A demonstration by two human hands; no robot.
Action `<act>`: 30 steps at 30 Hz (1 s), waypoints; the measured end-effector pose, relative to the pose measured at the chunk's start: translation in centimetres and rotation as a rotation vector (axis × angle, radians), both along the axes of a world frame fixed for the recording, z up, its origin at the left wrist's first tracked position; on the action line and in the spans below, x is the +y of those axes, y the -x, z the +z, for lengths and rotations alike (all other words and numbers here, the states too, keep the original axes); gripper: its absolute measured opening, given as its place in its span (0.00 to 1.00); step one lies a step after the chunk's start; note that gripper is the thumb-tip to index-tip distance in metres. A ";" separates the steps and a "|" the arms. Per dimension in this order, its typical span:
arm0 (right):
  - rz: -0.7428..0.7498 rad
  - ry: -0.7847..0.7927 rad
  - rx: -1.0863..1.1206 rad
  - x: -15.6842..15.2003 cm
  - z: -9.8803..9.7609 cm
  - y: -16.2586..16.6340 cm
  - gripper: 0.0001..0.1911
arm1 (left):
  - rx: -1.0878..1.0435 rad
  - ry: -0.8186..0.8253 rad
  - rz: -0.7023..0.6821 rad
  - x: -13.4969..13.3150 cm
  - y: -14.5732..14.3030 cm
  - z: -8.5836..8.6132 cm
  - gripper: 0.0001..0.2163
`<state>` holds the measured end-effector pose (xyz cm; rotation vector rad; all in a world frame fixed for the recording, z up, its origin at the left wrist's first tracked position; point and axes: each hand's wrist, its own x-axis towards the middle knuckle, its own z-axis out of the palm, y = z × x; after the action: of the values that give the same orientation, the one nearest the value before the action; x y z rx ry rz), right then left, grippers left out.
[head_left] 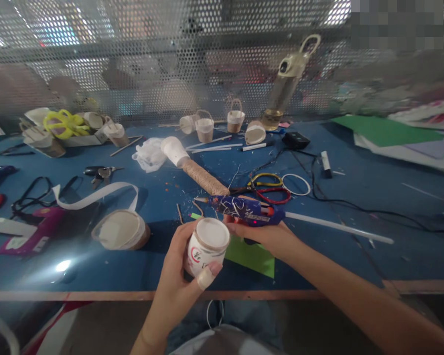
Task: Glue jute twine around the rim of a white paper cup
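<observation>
Hands (175, 268) close together over table (325, 261)

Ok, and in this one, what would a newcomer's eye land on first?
Probably the blue glue gun in the right hand, near the centre, with a long pale stick jutting from its back. Just below its nozzle, the left hand holds a white printed container. Farther off, bright yellow handles stand out at back left, and a tall bottle at back right of centre.
</observation>
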<state>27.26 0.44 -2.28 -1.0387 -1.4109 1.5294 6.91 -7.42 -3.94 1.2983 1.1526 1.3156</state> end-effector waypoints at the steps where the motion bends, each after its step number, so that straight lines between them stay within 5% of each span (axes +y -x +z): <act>1: 0.003 -0.011 -0.007 0.0 -0.1 0.0 0.15 | 0.009 -0.011 0.006 0.0 0.0 -0.2 0.23; 10: -0.027 -0.028 0.005 0.1 0.6 0.6 0.19 | -0.021 -0.012 0.093 -0.4 -0.3 -0.9 0.27; 30: -0.067 -0.063 0.010 -0.5 1.2 0.4 0.17 | 0.131 0.012 0.169 0.3 -0.1 -0.4 0.17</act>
<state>26.86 -0.08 -1.04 -1.0290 -1.3950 1.4319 7.06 -7.16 -4.29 1.3178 1.3848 1.3584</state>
